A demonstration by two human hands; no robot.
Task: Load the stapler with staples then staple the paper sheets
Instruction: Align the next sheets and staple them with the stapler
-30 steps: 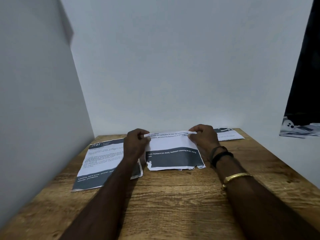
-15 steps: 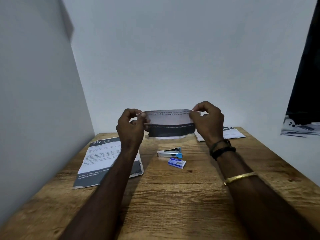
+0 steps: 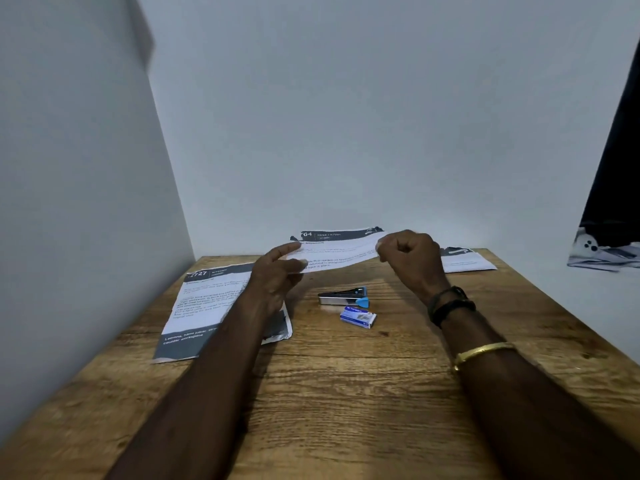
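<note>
Between both hands, above the table (image 3: pixel 346 393): paper sheet (image 3: pixel 339 252) held up, stretched | left hand (image 3: pixel 273 275) pinches its left edge | right hand (image 3: pixel 410 258) curled tight round the right edge | beneath them: stapler (image 3: pixel 341 296) on the wood, staple box (image 3: pixel 358 317) just beside it | second sheet (image 3: pixel 204 306) under left forearm | third sheet (image 3: pixel 467 263) beyond right hand
</note>
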